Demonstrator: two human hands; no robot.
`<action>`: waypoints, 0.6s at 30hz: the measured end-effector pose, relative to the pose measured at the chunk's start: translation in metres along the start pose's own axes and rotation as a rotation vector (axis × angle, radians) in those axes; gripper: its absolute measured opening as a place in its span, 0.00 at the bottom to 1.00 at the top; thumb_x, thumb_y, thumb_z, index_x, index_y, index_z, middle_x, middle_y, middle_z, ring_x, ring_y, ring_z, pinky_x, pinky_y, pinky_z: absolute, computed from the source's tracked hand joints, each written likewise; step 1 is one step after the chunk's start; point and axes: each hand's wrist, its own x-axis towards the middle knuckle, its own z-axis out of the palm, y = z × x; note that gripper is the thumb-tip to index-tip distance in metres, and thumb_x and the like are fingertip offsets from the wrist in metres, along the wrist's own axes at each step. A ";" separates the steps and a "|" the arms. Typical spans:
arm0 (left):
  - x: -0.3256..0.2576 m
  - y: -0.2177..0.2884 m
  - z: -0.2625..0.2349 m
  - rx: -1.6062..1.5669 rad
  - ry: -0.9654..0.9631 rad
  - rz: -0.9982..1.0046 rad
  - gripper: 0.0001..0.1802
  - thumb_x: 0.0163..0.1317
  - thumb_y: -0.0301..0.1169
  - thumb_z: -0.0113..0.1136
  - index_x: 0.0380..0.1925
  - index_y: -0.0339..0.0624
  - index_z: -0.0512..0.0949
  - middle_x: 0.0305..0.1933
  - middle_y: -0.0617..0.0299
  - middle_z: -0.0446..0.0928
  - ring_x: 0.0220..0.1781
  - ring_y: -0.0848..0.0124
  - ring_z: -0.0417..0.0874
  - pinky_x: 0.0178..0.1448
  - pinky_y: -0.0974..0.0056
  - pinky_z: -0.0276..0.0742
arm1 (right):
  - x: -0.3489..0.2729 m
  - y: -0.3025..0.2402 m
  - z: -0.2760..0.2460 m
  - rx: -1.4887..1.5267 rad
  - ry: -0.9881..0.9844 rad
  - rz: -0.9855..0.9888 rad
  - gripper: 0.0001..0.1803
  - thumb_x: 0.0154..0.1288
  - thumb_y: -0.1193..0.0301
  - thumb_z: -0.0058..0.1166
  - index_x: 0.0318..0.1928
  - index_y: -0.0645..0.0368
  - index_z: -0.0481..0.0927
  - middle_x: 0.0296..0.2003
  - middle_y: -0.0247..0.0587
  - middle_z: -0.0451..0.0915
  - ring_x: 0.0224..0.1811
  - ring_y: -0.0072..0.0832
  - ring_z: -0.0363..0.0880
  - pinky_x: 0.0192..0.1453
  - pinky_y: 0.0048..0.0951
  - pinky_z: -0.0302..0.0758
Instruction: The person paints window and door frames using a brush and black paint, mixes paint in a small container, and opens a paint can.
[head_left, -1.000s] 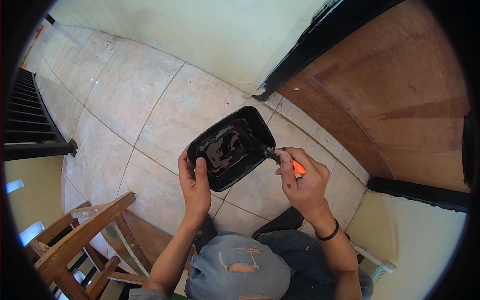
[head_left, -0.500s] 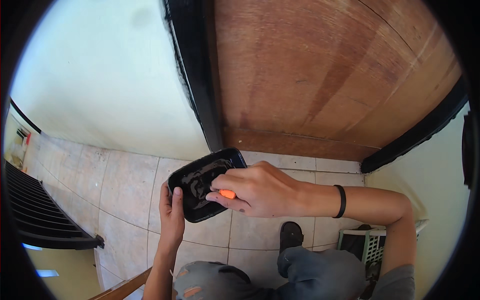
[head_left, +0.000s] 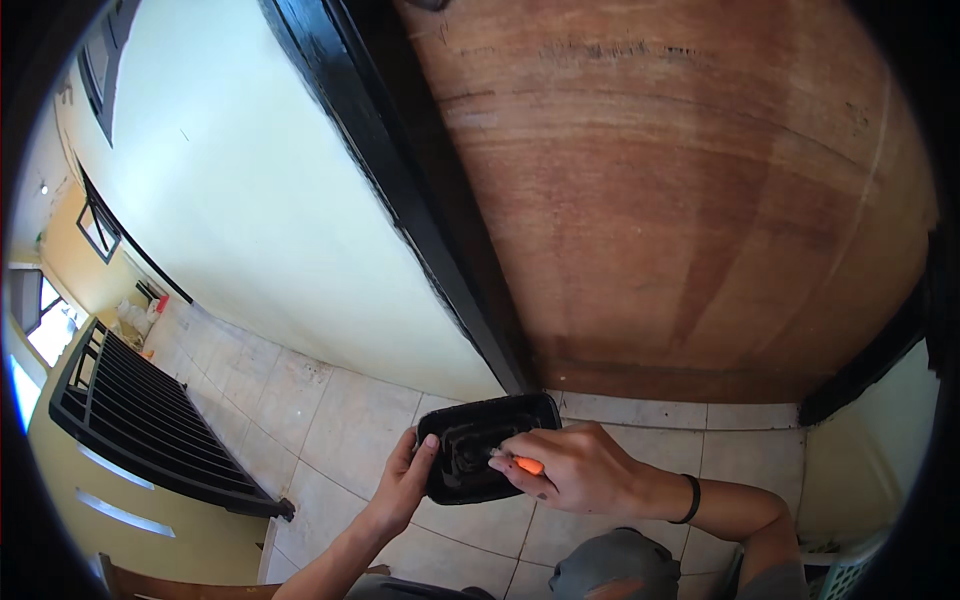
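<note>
A black rectangular tray (head_left: 475,492) with rounded corners is held up in front of me, above the tiled floor. Wet-looking dark paint (head_left: 466,447) streaks its inside. My left hand (head_left: 402,482) grips the tray's left side, thumb over the rim and fingers around the outside. In my right hand (head_left: 590,472), a paintbrush with an orange handle (head_left: 524,462) is pinched between thumb and fingers. The brush points down into the tray; its bristles are hard to make out. Dark smudges mark my right fingers.
A black door frame (head_left: 420,190) stands ahead, between a pale wall (head_left: 260,200) and a brown wooden door (head_left: 680,230). To the left is a black barred gate (head_left: 165,420). A green-edged basket (head_left: 855,575) sits at the lower right. Light tiles (head_left: 340,440) cover the floor.
My view has tilted up, showing more of the door and frame. The tray and both hands now appear lower and further right. The brush has shifted within the tray.
</note>
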 end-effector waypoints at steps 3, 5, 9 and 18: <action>-0.012 0.009 0.010 -0.109 0.065 0.004 0.22 0.85 0.46 0.53 0.64 0.40 0.72 0.53 0.62 0.83 0.50 0.77 0.85 0.51 0.69 0.84 | 0.008 -0.011 -0.019 0.025 0.099 -0.081 0.10 0.74 0.68 0.68 0.39 0.59 0.82 0.26 0.40 0.85 0.20 0.37 0.84 0.23 0.34 0.79; -0.013 0.012 0.018 -0.158 0.092 -0.015 0.21 0.85 0.47 0.53 0.62 0.41 0.73 0.52 0.62 0.83 0.49 0.76 0.85 0.50 0.68 0.84 | 0.009 -0.009 -0.031 0.022 0.001 -0.027 0.09 0.73 0.68 0.69 0.41 0.61 0.84 0.28 0.41 0.86 0.22 0.36 0.86 0.25 0.33 0.81; -0.013 0.014 0.034 -0.213 0.154 -0.062 0.21 0.84 0.49 0.54 0.59 0.44 0.75 0.48 0.65 0.84 0.45 0.78 0.86 0.44 0.69 0.84 | 0.013 -0.012 -0.050 0.053 0.045 0.053 0.10 0.74 0.69 0.68 0.43 0.65 0.86 0.33 0.46 0.89 0.27 0.37 0.90 0.30 0.31 0.84; -0.004 -0.005 0.029 -0.240 0.193 0.069 0.22 0.84 0.49 0.54 0.60 0.43 0.74 0.50 0.62 0.84 0.45 0.76 0.87 0.44 0.64 0.87 | 0.015 0.005 -0.043 0.417 0.213 0.514 0.20 0.86 0.63 0.51 0.45 0.69 0.88 0.24 0.42 0.87 0.23 0.23 0.88 0.27 0.22 0.81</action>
